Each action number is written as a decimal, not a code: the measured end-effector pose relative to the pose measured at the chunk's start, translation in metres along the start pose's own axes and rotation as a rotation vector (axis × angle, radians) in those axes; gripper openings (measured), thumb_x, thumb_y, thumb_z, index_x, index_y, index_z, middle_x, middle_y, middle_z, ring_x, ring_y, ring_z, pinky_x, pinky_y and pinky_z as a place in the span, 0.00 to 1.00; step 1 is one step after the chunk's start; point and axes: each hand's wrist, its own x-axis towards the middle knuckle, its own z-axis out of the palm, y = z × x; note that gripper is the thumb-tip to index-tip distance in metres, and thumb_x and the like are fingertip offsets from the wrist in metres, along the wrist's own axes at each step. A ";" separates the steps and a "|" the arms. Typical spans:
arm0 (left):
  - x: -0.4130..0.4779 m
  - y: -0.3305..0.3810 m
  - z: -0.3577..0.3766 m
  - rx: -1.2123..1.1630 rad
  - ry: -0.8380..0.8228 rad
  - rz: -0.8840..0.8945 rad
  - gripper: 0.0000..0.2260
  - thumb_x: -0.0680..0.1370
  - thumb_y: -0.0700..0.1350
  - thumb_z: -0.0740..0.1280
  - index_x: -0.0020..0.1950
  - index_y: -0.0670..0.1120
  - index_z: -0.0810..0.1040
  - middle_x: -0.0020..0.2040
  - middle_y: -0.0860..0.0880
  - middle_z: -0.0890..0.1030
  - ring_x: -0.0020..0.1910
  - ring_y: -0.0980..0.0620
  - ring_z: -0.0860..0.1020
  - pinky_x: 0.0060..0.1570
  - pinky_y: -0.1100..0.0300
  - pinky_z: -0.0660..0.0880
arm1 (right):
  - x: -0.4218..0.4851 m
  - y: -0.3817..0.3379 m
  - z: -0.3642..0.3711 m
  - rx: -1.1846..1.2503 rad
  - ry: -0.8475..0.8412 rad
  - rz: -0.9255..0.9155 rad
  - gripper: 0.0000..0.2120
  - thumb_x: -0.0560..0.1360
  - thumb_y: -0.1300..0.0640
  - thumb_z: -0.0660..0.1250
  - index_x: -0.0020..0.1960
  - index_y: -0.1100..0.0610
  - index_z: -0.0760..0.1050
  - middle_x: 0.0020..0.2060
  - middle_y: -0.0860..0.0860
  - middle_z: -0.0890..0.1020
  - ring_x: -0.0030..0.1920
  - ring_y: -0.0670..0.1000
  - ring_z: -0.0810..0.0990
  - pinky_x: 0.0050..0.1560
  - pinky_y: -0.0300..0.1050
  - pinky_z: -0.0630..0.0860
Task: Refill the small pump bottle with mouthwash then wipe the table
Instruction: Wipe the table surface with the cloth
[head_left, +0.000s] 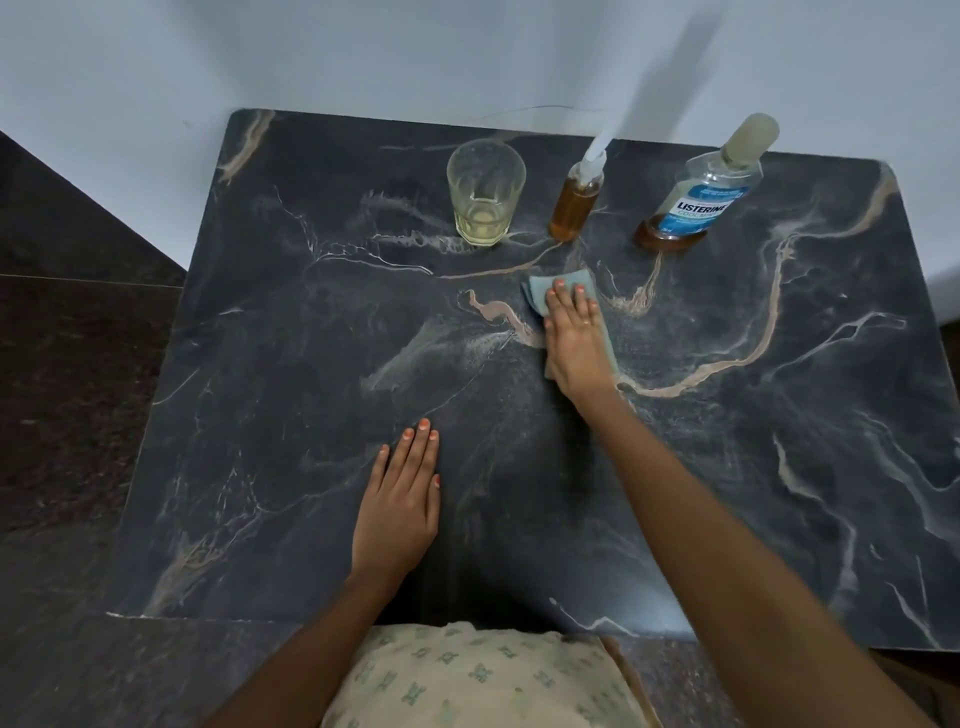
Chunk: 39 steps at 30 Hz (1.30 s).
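Right hand (574, 343) is pressing a folded blue-grey cloth (535, 293) onto the dark marbled worktop (260, 364), fingers straight and open, not curling round it. Left hand (402, 499) is lying flat, fingers relaxed. The small clear pump bottle of amber liquid (574, 208) is standing just past the right fingers, with the blue-labelled clear mouthwash bottle (701, 202) to their right and the clear drinking glass (485, 195) to their left.

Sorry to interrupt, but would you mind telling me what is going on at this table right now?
A person is wiping the dark marble table. Their right hand presses a blue-grey cloth flat near the middle, while the left hand rests flat on the surface. At the back stand a glass, the small pump bottle holding amber liquid, and the capped mouthwash bottle, nearly empty.
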 end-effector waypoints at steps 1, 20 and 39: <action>0.000 0.000 0.000 0.003 -0.002 0.000 0.22 0.78 0.46 0.49 0.71 0.41 0.62 0.71 0.45 0.65 0.71 0.48 0.62 0.70 0.56 0.47 | 0.010 -0.010 0.004 -0.011 0.003 0.011 0.21 0.81 0.60 0.48 0.73 0.63 0.51 0.74 0.58 0.53 0.74 0.59 0.47 0.74 0.51 0.41; 0.000 0.000 -0.002 0.005 0.004 0.001 0.22 0.78 0.46 0.50 0.71 0.41 0.63 0.71 0.45 0.65 0.70 0.49 0.63 0.71 0.54 0.48 | 0.043 -0.034 0.017 -0.009 0.001 -0.117 0.22 0.80 0.63 0.51 0.72 0.62 0.53 0.74 0.58 0.56 0.74 0.57 0.50 0.73 0.47 0.41; 0.000 0.001 -0.003 0.024 -0.005 0.000 0.22 0.77 0.46 0.50 0.70 0.41 0.64 0.70 0.44 0.68 0.69 0.47 0.66 0.70 0.56 0.48 | -0.008 -0.089 0.041 0.020 -0.050 -0.356 0.21 0.79 0.61 0.51 0.72 0.62 0.56 0.73 0.57 0.58 0.74 0.54 0.54 0.74 0.47 0.45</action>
